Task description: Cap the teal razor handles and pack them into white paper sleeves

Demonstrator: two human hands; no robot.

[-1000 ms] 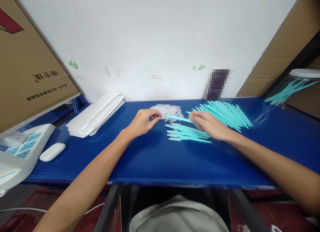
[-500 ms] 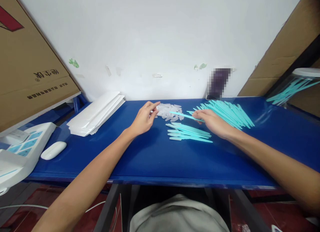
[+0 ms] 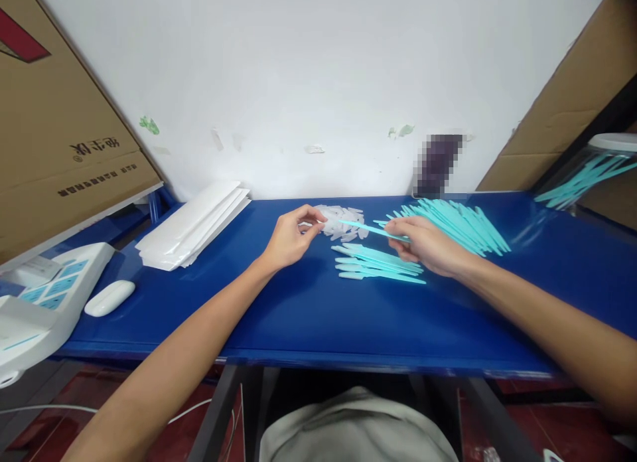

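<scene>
My right hand [image 3: 418, 241] grips a thin teal eyebrow razor [image 3: 365, 229] by its handle, its narrow end pointing left. My left hand [image 3: 294, 235] pinches a small translucent cap between thumb and forefinger; the fingers hide most of it. Beside those fingertips lies a heap of translucent caps [image 3: 343, 216]. In front of the heap, several teal razors with pale covered ends [image 3: 381, 263] lie side by side. A larger fanned pile of teal razors [image 3: 462, 226] rests behind and right of my right hand.
White envelopes [image 3: 194, 226] are stacked at the left on the blue table [image 3: 308, 322]. A white oval case [image 3: 109, 298] and a power strip [image 3: 64, 296] sit nearer. A phone-like dark object [image 3: 438, 164] leans on the wall. Far right, a clear jar [image 3: 592, 173] holds teal razors.
My left hand's fingers have closed into a pinch at the heap's left edge, shifting slightly right. The right hand holds the razor in nearly the same place.
</scene>
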